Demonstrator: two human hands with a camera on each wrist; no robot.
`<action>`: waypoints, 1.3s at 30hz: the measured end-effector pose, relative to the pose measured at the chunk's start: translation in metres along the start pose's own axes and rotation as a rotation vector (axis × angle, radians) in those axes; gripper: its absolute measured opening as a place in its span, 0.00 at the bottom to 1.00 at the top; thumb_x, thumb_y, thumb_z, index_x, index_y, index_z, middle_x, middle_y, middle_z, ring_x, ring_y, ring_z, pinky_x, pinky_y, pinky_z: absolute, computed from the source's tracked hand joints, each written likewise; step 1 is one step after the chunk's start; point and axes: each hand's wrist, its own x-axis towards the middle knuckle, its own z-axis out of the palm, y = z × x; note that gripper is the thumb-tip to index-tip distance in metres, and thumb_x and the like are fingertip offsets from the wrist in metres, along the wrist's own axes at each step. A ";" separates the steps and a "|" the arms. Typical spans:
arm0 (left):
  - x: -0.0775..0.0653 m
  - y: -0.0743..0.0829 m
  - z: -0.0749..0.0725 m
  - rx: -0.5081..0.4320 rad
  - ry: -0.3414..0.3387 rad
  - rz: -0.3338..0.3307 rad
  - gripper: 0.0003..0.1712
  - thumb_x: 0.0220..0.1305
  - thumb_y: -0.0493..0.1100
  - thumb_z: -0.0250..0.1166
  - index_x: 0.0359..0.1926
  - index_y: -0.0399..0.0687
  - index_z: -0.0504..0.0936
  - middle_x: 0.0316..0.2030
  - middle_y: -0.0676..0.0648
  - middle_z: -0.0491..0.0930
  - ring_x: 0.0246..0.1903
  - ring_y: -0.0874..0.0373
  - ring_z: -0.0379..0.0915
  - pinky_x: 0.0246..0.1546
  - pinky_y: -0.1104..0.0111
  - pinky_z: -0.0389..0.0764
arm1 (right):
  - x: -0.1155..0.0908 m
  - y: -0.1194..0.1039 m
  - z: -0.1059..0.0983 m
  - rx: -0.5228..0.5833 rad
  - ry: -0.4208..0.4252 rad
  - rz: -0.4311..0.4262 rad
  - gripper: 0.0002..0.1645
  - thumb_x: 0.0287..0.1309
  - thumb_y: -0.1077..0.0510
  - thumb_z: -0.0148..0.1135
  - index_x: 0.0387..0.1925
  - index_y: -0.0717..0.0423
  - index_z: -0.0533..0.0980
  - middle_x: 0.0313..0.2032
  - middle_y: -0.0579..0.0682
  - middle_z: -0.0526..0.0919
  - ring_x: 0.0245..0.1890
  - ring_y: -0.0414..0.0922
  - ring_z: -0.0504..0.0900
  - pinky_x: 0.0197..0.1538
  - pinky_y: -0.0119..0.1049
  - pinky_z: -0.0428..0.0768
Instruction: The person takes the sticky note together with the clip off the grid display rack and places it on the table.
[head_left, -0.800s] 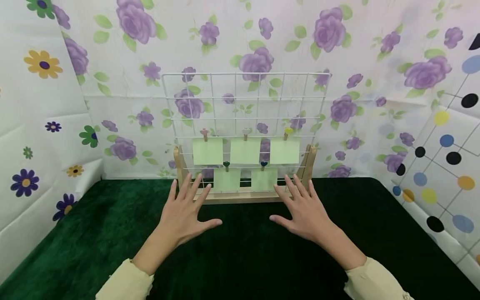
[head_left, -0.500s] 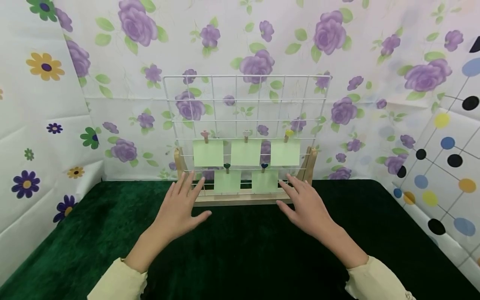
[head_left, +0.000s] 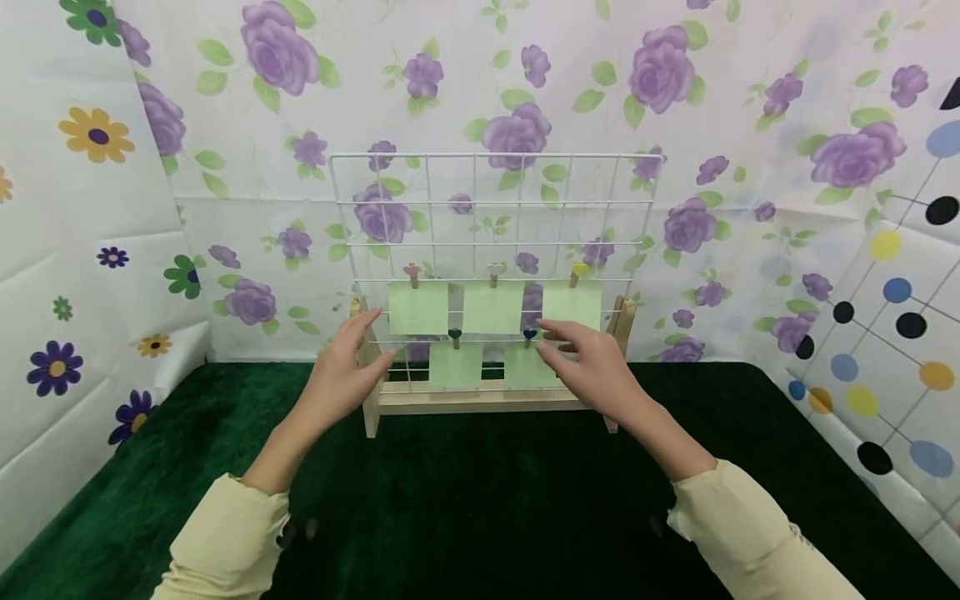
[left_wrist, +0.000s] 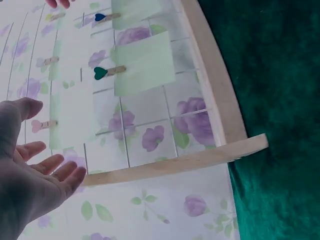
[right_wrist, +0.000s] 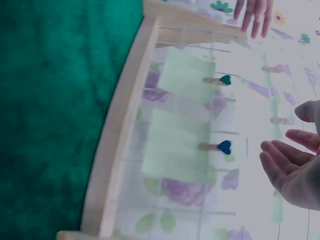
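Note:
A white wire grid stands upright in a wooden stand. Light green paper sheets hang from it in two rows, among them the upper left sheet and the lower left sheet. Heart-topped clothespins hold them: pink, white and yellow above, dark green and blue below. My left hand, loosely bent and holding nothing, is nearest the stand's left post. My right hand hovers by the blue clothespin, fingers apart from it in the right wrist view.
Dark green cloth covers the table in front of the stand. Behind it hangs a curtain with purple roses. Patterned sheets with daisies and coloured dots border the left and right sides.
Both hands have moved forward and up towards the grid. Their fingers, spread wide before, are now closer together and more bent. The stand and sheets have kept their places.

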 end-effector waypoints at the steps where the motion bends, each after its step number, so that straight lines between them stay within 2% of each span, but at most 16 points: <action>1: 0.002 0.000 -0.001 -0.024 -0.002 -0.021 0.34 0.70 0.39 0.59 0.71 0.35 0.57 0.68 0.32 0.58 0.65 0.37 0.56 0.60 0.44 0.64 | 0.005 -0.004 0.000 0.020 -0.011 0.010 0.23 0.68 0.54 0.57 0.61 0.59 0.73 0.54 0.58 0.79 0.47 0.53 0.83 0.47 0.50 0.80; 3: 0.007 0.001 -0.004 -0.084 0.003 -0.067 0.32 0.71 0.40 0.57 0.71 0.35 0.58 0.68 0.34 0.60 0.65 0.39 0.59 0.60 0.47 0.66 | 0.014 -0.011 0.001 0.048 -0.028 0.017 0.23 0.69 0.54 0.57 0.60 0.60 0.74 0.54 0.57 0.80 0.46 0.50 0.83 0.47 0.47 0.80; 6: 0.015 0.000 -0.007 -0.181 0.044 -0.111 0.29 0.73 0.41 0.55 0.70 0.37 0.61 0.66 0.37 0.64 0.65 0.44 0.62 0.61 0.52 0.66 | 0.027 -0.022 0.003 0.075 -0.036 0.011 0.22 0.69 0.54 0.56 0.59 0.61 0.75 0.52 0.56 0.82 0.46 0.48 0.83 0.48 0.45 0.80; 10: 0.024 -0.001 -0.010 -0.276 0.111 -0.099 0.26 0.73 0.40 0.53 0.68 0.36 0.64 0.64 0.37 0.68 0.63 0.45 0.65 0.61 0.54 0.67 | 0.043 -0.034 0.006 0.114 -0.048 0.010 0.21 0.68 0.54 0.57 0.57 0.61 0.76 0.51 0.54 0.82 0.46 0.47 0.83 0.49 0.44 0.80; 17: 0.030 0.000 -0.010 -0.253 0.131 -0.087 0.26 0.72 0.38 0.54 0.68 0.34 0.64 0.65 0.36 0.67 0.63 0.44 0.65 0.60 0.53 0.68 | 0.067 -0.050 0.013 0.122 -0.071 0.015 0.20 0.68 0.54 0.57 0.57 0.58 0.77 0.52 0.51 0.82 0.50 0.45 0.81 0.51 0.41 0.78; 27: 0.043 0.006 -0.005 -0.274 0.105 -0.181 0.26 0.74 0.42 0.52 0.67 0.36 0.65 0.64 0.38 0.68 0.64 0.45 0.63 0.60 0.53 0.67 | 0.101 -0.070 0.031 0.113 -0.124 0.029 0.19 0.68 0.55 0.57 0.57 0.57 0.77 0.53 0.51 0.81 0.51 0.43 0.80 0.51 0.37 0.78; 35: 0.051 0.005 0.002 -0.277 0.119 -0.214 0.24 0.73 0.42 0.52 0.64 0.34 0.67 0.62 0.35 0.70 0.63 0.43 0.64 0.61 0.53 0.66 | 0.116 -0.081 0.052 0.087 -0.077 0.022 0.22 0.69 0.57 0.54 0.62 0.57 0.72 0.58 0.53 0.77 0.54 0.43 0.79 0.49 0.35 0.79; 39: 0.054 0.005 0.003 -0.278 0.112 -0.239 0.25 0.73 0.42 0.52 0.66 0.34 0.66 0.62 0.35 0.69 0.64 0.42 0.63 0.61 0.52 0.66 | 0.124 -0.086 0.056 0.051 -0.091 0.019 0.25 0.70 0.54 0.53 0.64 0.57 0.70 0.59 0.53 0.76 0.54 0.43 0.79 0.49 0.35 0.79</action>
